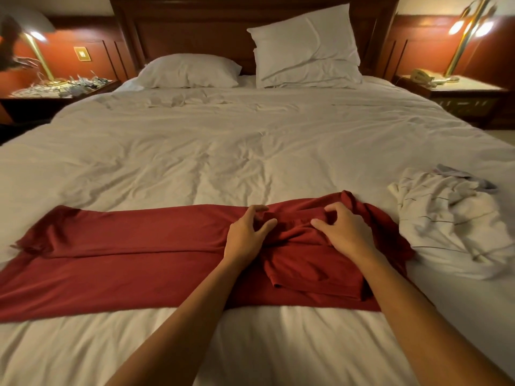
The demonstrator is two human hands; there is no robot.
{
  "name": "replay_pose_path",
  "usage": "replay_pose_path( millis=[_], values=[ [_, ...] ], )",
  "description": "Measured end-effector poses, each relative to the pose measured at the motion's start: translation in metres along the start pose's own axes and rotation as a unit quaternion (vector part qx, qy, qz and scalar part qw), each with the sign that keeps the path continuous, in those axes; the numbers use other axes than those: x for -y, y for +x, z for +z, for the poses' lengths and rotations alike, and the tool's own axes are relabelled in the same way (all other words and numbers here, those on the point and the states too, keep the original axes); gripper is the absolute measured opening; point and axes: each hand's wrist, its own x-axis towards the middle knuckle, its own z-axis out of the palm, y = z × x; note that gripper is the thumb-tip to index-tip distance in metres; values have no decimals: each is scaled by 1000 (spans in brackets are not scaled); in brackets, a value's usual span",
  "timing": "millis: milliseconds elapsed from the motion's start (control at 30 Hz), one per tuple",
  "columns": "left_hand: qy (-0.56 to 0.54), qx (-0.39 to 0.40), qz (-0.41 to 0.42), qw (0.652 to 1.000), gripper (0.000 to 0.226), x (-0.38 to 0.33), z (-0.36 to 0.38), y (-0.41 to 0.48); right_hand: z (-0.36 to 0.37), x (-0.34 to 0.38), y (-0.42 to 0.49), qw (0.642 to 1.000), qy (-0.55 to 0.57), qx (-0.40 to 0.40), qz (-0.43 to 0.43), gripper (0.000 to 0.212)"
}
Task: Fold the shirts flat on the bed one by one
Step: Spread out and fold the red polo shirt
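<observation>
A dark red shirt (125,260) lies stretched sideways across the near part of the white bed (223,151), its right end bunched and partly folded over. My left hand (246,235) rests on the shirt near its middle, with fingers and thumb curled and pinching a ridge of red cloth. My right hand (344,232) lies just to the right on the bunched part, fingers bent and gripping the fabric there. A crumpled white shirt with thin stripes (451,221) sits at the right side of the bed.
Two white pillows (306,48) lean at the wooden headboard. Nightstands with brass lamps stand on both sides: the left one (53,90) is cluttered, the right one (457,87) holds a telephone. A grey cloth (468,176) lies behind the white shirt.
</observation>
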Motion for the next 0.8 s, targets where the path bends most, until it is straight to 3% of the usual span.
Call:
replay_pose_path(
  millis=[100,167,233,367,467,633,733,800],
  values=[
    [16,8,-1,1000,33,-5,-3,1,4,3,-6,994,53,-66,-72,29],
    [108,21,24,994,35,-7,-5,1,7,4,-10,989,1,-102,-111,38],
    [192,38,50,979,43,-6,-11,-6,14,4,-15,986,-81,-112,-98,49],
    [294,90,84,948,71,12,-65,-26,34,21,-38,978,-130,-120,-110,52],
    [360,137,10,923,80,47,-135,-37,60,53,-61,972,-133,-93,-172,52],
    [478,167,-97,857,63,117,-259,-54,117,117,-88,960,-108,76,-246,65],
    [535,133,-154,820,60,151,-318,-66,140,133,-91,958,-164,100,-212,74],
    [511,54,-196,835,60,160,-340,-74,147,135,-91,960,-193,70,-190,78]
  ],
)
